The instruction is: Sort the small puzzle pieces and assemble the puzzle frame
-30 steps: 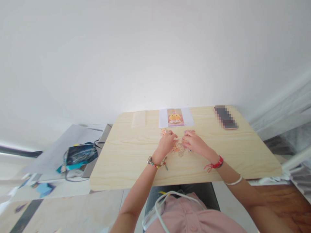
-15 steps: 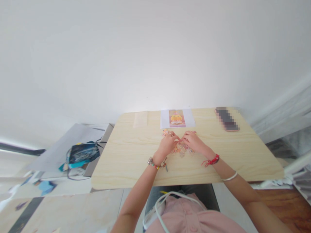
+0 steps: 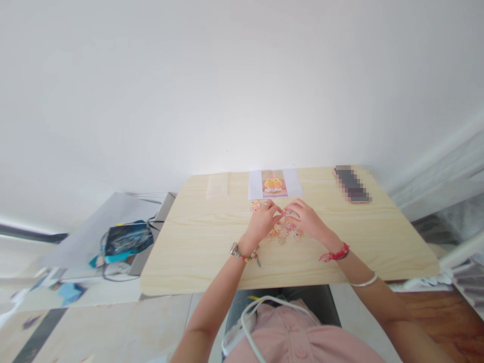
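Note:
Both my hands meet over a small patch of pastel jigsaw pieces [image 3: 284,233] in the middle of a light wooden table [image 3: 196,252]. My left hand [image 3: 262,222] has its fingers curled and pinched at the pieces' far edge. My right hand [image 3: 308,219] is curled too, its fingertips meeting the left hand's; what they pinch is too small to make out. A few loose pieces [image 3: 256,205] lie just beyond my left hand. A white sheet with a yellow cartoon picture [image 3: 274,183] lies at the table's far edge.
A phone [image 3: 351,183] lies at the table's far right. A pale strip [image 3: 217,185] lies at the far left. Left of the table stand a grey surface with a dark blue bag [image 3: 124,239] and cables. A white cable [image 3: 260,307] hangs over my pink top.
My hands have stayed over the jigsaw pieces, shifting slightly. The fingertips of both hands have drawn together at the far edge of the patch.

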The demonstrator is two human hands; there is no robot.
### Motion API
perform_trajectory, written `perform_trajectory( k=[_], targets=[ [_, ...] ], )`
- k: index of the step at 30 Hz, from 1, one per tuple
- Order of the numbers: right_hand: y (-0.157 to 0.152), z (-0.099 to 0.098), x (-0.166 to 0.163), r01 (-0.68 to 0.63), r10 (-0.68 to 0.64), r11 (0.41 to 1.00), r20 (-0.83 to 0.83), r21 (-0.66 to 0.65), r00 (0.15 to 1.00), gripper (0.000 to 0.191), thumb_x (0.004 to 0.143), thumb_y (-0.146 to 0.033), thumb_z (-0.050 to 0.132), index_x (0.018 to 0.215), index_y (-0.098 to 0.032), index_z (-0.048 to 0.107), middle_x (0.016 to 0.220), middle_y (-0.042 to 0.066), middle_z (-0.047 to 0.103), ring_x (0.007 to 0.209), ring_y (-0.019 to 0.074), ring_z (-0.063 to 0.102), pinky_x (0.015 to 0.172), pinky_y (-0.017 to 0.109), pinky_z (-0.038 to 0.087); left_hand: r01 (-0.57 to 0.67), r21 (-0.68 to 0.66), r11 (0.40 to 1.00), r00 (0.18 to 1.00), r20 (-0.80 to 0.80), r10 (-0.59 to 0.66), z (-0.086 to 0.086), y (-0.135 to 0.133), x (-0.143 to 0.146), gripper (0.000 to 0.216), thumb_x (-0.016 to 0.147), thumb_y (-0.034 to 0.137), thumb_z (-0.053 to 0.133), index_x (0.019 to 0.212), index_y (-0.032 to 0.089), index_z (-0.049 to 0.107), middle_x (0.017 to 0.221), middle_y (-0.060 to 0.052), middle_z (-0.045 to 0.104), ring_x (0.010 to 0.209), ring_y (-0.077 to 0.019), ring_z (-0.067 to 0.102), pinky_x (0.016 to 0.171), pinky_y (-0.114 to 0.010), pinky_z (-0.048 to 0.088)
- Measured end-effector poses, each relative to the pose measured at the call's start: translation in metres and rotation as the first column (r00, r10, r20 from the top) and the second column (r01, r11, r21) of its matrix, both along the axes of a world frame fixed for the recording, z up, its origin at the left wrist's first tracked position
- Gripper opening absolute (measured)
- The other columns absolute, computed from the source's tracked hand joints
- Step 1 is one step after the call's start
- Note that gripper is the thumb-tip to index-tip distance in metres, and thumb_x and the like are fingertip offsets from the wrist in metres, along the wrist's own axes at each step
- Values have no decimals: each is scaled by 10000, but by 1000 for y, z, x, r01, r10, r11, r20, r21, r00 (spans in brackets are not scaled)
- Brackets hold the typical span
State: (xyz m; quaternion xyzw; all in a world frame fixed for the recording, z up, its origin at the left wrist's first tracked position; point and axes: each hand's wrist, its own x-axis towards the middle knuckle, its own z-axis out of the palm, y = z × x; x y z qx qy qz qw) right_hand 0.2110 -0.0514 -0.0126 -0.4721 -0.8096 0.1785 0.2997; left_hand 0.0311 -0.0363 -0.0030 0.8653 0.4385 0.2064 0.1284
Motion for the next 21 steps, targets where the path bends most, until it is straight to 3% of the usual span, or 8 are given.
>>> perform_trajectory(
  k=[9, 15, 21],
  targets=[
    [0, -5, 20, 41, -42, 997, 20, 64, 999, 198, 837, -273, 470, 987, -208, 582, 899, 53, 531, 836, 165, 550, 750, 296, 463, 28, 6, 1000, 993, -113, -27, -3, 8, 25, 168, 828, 272, 493, 942, 175, 569, 944, -53, 520, 842, -155, 540, 732, -268, 455],
    [7, -17, 48, 162, -162, 987, 114, 9, 980, 240, 840, -351, 464, 949, -207, 623, 845, 45, 523, 791, 160, 546, 738, 282, 448, 41, -18, 999, 981, -187, -44, -2, 14, 50, 201, 852, 260, 442, 1002, 168, 539, 982, -72, 513, 863, -169, 542, 695, -261, 460],
    [6, -25, 63, 210, -197, 976, 178, -59, 964, 239, 844, -294, 455, 976, -190, 625, 889, 59, 527, 836, 169, 538, 780, 289, 426, -117, -90, 989, 977, -189, 98, -4, 9, 18, 214, 828, 185, 475, 1036, 173, 524, 1049, -81, 493, 908, -174, 541, 751, -284, 458]
  ],
)
